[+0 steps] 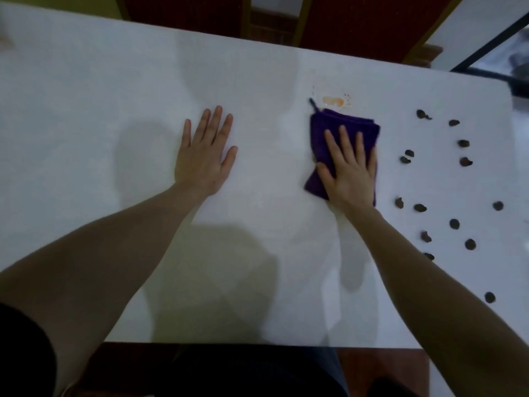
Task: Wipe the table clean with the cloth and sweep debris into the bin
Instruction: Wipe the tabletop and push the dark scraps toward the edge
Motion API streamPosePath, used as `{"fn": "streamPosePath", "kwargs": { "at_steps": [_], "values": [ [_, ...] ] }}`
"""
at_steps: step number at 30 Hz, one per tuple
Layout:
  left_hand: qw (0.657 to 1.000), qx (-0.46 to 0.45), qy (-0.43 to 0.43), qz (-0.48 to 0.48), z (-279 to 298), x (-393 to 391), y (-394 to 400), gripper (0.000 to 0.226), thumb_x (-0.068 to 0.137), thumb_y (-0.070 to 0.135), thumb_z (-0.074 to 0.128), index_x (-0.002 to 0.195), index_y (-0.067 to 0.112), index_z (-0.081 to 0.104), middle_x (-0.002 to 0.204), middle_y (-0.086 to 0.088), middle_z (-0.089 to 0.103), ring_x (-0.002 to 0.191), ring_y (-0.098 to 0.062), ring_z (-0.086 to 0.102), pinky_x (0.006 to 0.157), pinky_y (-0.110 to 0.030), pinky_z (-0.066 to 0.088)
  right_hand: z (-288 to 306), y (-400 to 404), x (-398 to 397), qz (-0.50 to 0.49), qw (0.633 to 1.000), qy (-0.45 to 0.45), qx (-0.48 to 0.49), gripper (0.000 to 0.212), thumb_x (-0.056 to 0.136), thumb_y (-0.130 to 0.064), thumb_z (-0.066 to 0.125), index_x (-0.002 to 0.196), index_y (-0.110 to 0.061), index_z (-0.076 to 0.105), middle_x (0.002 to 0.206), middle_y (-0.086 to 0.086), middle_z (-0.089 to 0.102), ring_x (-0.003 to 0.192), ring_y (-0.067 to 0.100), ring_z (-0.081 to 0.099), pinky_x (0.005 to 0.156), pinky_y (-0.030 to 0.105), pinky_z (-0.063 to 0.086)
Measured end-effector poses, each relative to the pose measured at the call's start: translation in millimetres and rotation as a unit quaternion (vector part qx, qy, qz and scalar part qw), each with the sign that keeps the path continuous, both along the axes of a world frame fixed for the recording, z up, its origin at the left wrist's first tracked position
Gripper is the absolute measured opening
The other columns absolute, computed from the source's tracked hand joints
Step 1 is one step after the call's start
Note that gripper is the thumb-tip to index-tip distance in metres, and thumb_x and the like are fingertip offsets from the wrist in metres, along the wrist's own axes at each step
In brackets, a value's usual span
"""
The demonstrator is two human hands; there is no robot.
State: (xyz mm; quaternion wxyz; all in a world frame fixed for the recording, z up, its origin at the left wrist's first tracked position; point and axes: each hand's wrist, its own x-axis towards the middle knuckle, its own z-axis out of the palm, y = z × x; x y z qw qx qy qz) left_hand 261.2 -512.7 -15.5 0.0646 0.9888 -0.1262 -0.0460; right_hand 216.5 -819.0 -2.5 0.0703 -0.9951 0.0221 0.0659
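Observation:
A folded purple cloth [329,130] lies on the white table [114,110], right of centre. My right hand [350,170] presses flat on top of it, fingers spread, covering its near half. Just beyond the cloth's far edge is a small orange stain [333,100] with tiny specks around it. Several dark brown bits of debris [463,161] are scattered over the table's right side. My left hand [204,154] rests flat on the bare table to the left, palm down, fingers apart, holding nothing. No bin is in view.
The table's near edge [257,342] runs along the bottom and its far edge slants across the top. Beyond the far edge stand dark red chair backs [357,24]. A black-framed object [492,50] sits past the table's far right corner.

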Motion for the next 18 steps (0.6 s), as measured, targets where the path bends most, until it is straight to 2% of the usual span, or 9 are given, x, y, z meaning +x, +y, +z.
{"fn": "streamPosePath", "kwargs": {
  "at_steps": [3, 6, 10, 14, 18],
  "values": [
    [1.0, -0.002, -0.001, -0.001, -0.7, 0.3, 0.3, 0.064, 0.102, 0.048, 0.018, 0.16, 0.02, 0.011, 0.168, -0.003, 0.007, 0.154, -0.022, 0.006, 0.124, -0.049, 0.004, -0.6, -17.1, -36.0, -0.047, 0.999, 0.0, -0.001, 0.065, 0.098, -0.057, 0.023, 0.158, -0.034, 0.011, 0.166, -0.003, 0.01, 0.153, 0.03, 0.002, 0.122, 0.056, 0.003],
    [1.0, -0.007, -0.005, -0.002, -0.9, -1.2, -0.9, 0.065, 0.101, 0.047, 0.019, 0.16, 0.02, 0.012, 0.167, -0.003, 0.008, 0.154, -0.023, 0.007, 0.124, -0.049, 0.005, -0.1, -1.7, -77.6, -0.056, 0.998, 0.002, -0.003, 0.065, 0.098, -0.054, 0.025, 0.158, -0.031, 0.012, 0.166, -0.001, 0.009, 0.153, 0.033, 0.001, 0.121, 0.057, 0.005],
    [1.0, 0.001, -0.004, 0.006, 0.7, -1.1, 0.7, 0.066, 0.101, 0.048, 0.015, 0.16, 0.02, 0.01, 0.168, -0.004, 0.006, 0.154, -0.023, 0.005, 0.124, -0.049, 0.003, 1.7, 50.9, -101.0, 0.045, 0.999, 0.003, 0.018, 0.067, 0.097, -0.05, 0.033, 0.158, -0.028, 0.016, 0.166, 0.002, 0.009, 0.152, 0.035, 0.0, 0.121, 0.058, 0.003],
    [1.0, 0.002, -0.01, 0.005, 1.4, -3.2, -1.1, 0.065, 0.102, 0.048, 0.014, 0.16, 0.019, 0.012, 0.167, -0.004, 0.007, 0.154, -0.023, 0.006, 0.124, -0.05, 0.006, -0.4, 88.7, -69.3, 0.151, 0.988, 0.015, 0.023, 0.065, 0.1, -0.05, 0.03, 0.159, -0.032, 0.011, 0.167, -0.001, 0.007, 0.153, 0.033, -0.003, 0.121, 0.058, 0.004],
    [1.0, -0.001, -0.012, 0.007, 1.5, -3.9, -1.4, 0.064, 0.102, 0.047, 0.016, 0.16, 0.019, 0.013, 0.167, -0.004, 0.009, 0.154, -0.022, 0.008, 0.124, -0.05, 0.007, -1.0, 86.8, 0.9, 0.163, 0.987, 0.008, 0.009, 0.064, 0.097, -0.053, 0.029, 0.157, -0.034, 0.016, 0.166, -0.003, 0.014, 0.153, 0.031, 0.004, 0.121, 0.055, 0.004]
  ]
}}
